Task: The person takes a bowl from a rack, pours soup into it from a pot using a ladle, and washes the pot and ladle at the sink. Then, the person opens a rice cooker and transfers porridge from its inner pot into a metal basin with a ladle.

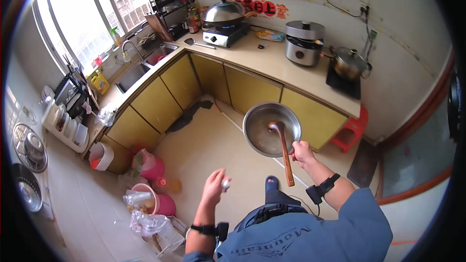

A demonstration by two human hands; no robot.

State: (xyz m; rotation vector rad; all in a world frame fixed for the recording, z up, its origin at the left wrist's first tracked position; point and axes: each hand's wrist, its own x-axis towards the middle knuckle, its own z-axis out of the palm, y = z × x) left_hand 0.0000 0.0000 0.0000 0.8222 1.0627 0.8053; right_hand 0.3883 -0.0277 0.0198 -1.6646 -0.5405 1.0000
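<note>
Blue shirt [306, 233] closest to the lens, your bare forearms [342, 195] reaching out past it, dark strap [331, 183] on each. Metal basin [253, 140] is up front in your right hand [303, 153], held over the pale floor [206, 140], near the yellow cupboard doors [310, 122]. It's round, silvery, fairly deep, open side up to you; something pale and cloudy inside, too blurred to name. Wooden ladle [286, 165], reddish brown, has its head in the basin, long handle crossing the rim and pointing back at you. Right hand is closed at the basin's right edge, fingers tight; can't tell if on the rim or a grip. Your left hand [213, 186] is well apart from the basin, fingers curled in round a small whitish item [225, 185], can't tell what. Pink bin [166, 205] off to its left. Bench [233, 57] carries a lidded wok [224, 12], electric cooker [304, 48], steel pot [348, 64]
</note>
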